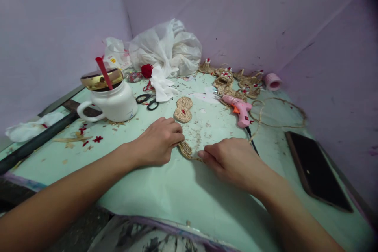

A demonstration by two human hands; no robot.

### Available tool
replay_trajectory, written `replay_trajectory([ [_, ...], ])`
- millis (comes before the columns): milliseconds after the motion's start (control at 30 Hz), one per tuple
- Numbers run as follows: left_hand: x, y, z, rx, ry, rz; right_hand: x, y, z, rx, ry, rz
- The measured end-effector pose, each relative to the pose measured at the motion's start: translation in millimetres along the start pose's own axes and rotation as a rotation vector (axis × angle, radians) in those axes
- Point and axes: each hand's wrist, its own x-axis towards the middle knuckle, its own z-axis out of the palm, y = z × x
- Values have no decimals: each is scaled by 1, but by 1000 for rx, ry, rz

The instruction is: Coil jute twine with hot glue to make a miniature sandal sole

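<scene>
My left hand (163, 141) is closed on a small coiled piece of braided jute (185, 149), its far part hidden under my fingers. From that coil a jute cord (197, 159) runs to my right hand (228, 159), which pinches it between thumb and fingers. The cord seems to come out again behind my right hand and loops on the table at the right. Just beyond my left hand lies a finished-looking jute sole (183, 109), shaped like a figure eight, with a small red mark on it. A pink glue gun (238, 109) rests past my right hand.
A white mug (113, 104) with a gold lid and red straw stands at left, near black-handled scissors (147, 101). Several small jute sandals (224, 80) lie at the back, beside a pink roll (272, 82). A phone (317, 169) lies right; a plastic bag (168, 49) sits behind.
</scene>
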Motion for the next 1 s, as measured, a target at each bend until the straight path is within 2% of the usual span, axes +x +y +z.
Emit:
replay_trajectory([
  [233,0,-1,2,0,-6,3,10,14,7,614,-247,161],
  [500,0,0,2,16,-3,8,13,16,13,1138,-389,107],
  [667,1,0,1,22,-10,9,14,14,14,1165,-424,129],
  [1000,0,-1,2,26,-13,4,14,12,15,1143,-306,232],
])
